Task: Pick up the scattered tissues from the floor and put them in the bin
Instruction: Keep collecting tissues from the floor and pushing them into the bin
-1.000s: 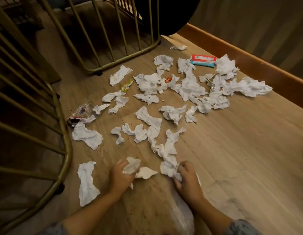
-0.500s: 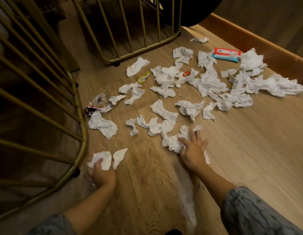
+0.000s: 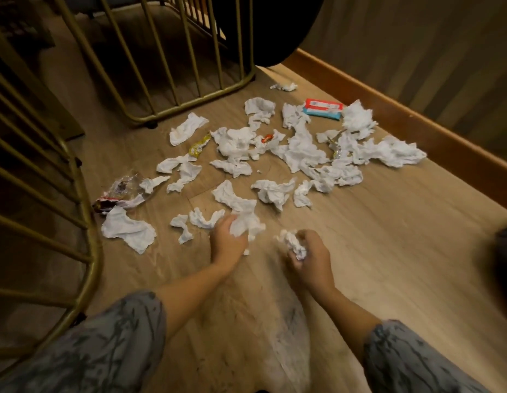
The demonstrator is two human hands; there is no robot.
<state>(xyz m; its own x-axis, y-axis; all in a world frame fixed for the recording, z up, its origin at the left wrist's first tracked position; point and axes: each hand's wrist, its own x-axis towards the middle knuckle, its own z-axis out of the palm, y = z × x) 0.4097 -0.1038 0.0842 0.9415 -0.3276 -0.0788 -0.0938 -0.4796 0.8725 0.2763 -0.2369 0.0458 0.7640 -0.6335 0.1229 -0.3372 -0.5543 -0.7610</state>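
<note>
2 hands clutching tissues: left hand (image 3: 228,239) gripping 1 white wad (image 3: 244,224), right hand (image 3: 309,255) squeezing 1 crumpled ball (image 3: 293,243); roughly 20 tissues (image 3: 275,191) lying on floor (image 3: 388,236).

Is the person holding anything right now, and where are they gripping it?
Yes. The left hand pinches a tissue at its near end; the right hand clutches a crumpled tissue wad in its fist.

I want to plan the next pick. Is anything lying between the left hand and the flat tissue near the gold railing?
Nothing blocks it. Between the left hand, which already holds a wad, and the flat tissue lie only two small tissue scraps on the bare floor. The bin is not in view.
</note>
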